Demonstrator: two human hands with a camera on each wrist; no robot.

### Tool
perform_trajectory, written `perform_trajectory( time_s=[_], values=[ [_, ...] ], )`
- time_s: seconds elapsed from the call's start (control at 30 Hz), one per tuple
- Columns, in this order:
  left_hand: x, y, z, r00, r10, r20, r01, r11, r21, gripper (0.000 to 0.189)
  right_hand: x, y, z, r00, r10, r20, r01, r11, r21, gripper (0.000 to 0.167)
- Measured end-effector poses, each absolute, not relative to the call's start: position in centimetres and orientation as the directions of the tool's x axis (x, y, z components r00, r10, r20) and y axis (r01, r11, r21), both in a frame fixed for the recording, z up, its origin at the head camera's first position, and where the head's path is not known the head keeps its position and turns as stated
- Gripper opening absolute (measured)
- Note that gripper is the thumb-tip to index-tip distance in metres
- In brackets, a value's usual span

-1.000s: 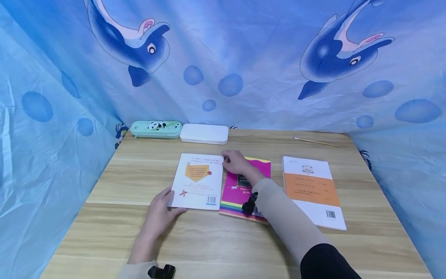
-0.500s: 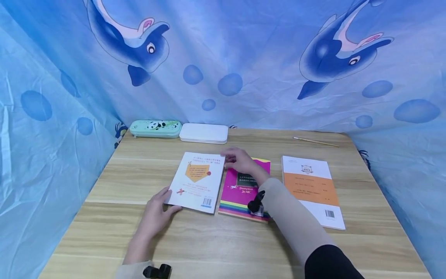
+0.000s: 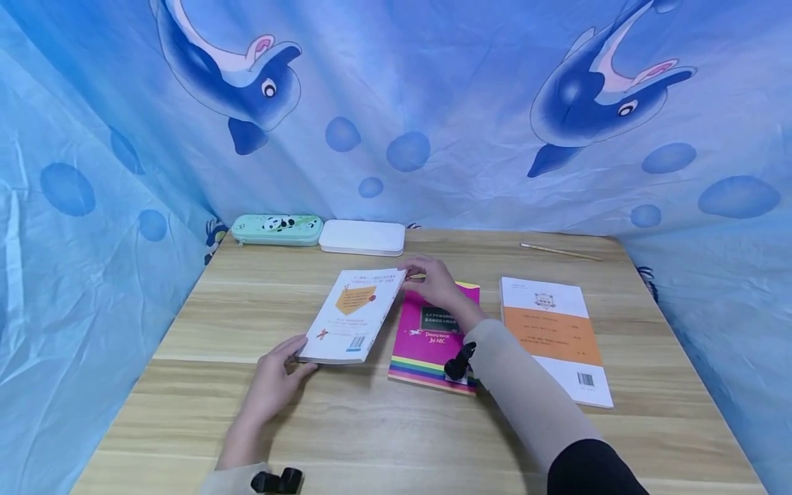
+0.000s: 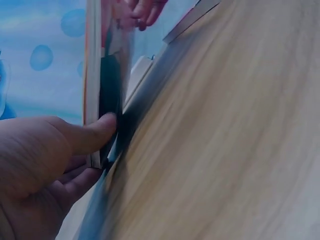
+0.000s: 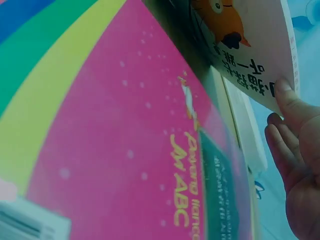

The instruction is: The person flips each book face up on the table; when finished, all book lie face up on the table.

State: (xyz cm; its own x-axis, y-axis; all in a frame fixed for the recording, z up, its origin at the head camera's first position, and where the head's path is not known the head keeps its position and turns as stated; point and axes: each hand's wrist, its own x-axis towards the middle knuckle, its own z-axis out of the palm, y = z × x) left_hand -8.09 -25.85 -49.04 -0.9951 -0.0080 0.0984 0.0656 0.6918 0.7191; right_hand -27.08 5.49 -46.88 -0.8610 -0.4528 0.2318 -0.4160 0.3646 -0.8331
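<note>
A white book (image 3: 355, 313) with an orange printed panel and a barcode is tilted, its right side raised off the table. My left hand (image 3: 278, 375) pinches its near left corner, and the thumb and fingers (image 4: 82, 137) close on the book's edge in the left wrist view. At the far right corner my right hand (image 3: 431, 280) holds it, with the thumb (image 5: 295, 102) on the cover that bears an orange cartoon animal. Below the right forearm lies a magenta book (image 3: 427, 344) with rainbow stripes, partly covered by the hand and sleeve.
On the wooden table (image 3: 383, 440), a white-and-orange book (image 3: 551, 330) lies to the right. A thin pencil-like stick (image 3: 559, 251) is behind it. A green panda pencil case (image 3: 278, 229) and a white flat box (image 3: 362, 237) stand along the back, before a blue dolphin curtain (image 3: 482, 172).
The white book lay flat and now its right side is lifted and it leans leftward. Both hands kept hold of its corners; the right hand moved slightly right and up.
</note>
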Motion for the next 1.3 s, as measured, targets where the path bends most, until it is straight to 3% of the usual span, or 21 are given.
perform_trajectory(
  time_s=[0.13,0.4,0.67,1.03,1.3],
  values=[
    [-7.9,-25.6,-48.8,-0.989,-0.020,0.146,0.093,0.687,0.720,0.045,-26.9,5.2,-46.0,-0.841,-0.478,0.252,-0.429,0.307,-0.850,0.030],
    [-7.8,-25.5,-48.2,-0.919,-0.039,0.392,0.253,0.704,0.663,0.034,-26.7,4.4,-42.9,-0.837,-0.416,0.355,-0.493,0.293,-0.819,0.025],
    [-7.8,-25.2,-46.8,-0.876,-0.069,0.477,0.300,0.695,0.653,0.024,-26.9,3.9,-40.1,-0.775,-0.400,0.490,-0.615,0.295,-0.732,0.022],
    [-7.2,-25.2,-46.2,-0.893,-0.094,0.439,0.260,0.690,0.676,0.015,-26.8,3.5,-38.6,-0.843,-0.358,0.401,-0.513,0.309,-0.801,0.034],
    [-6.5,-24.9,-45.7,-0.953,-0.096,0.287,0.169,0.617,0.768,0.020,-27.0,2.4,-38.6,-0.922,-0.285,0.262,-0.355,0.352,-0.866,0.038]
  ],
)
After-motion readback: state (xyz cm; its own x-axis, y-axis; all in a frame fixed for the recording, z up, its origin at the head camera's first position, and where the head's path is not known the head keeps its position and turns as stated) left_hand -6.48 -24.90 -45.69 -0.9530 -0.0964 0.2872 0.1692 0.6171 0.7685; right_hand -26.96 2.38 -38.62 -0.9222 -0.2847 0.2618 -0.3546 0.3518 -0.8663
